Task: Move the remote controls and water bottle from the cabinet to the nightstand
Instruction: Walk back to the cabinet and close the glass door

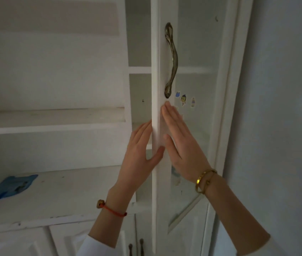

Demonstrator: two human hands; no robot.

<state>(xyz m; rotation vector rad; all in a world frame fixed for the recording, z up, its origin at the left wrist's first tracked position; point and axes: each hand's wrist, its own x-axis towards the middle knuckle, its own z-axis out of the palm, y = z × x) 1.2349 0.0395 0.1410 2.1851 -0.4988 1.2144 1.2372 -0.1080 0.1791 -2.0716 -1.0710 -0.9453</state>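
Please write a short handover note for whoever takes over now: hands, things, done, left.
Left hand: holds the edge of the ajar cabinet door, fingers behind, thumb in front.
Right hand: flat on the door face, below the handle.
Remote controls and water bottle: not in view; only a blue fly swatter lies on the open shelf.
Done: cannot tell.
Left: find them, carry to the nightstand.

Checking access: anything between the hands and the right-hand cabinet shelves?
Yes: the white glass-panelled cabinet door, part open, stands before those shelves. The left hand grips its edge; the right hand lies flat on its front. Nothing to be moved is in view.
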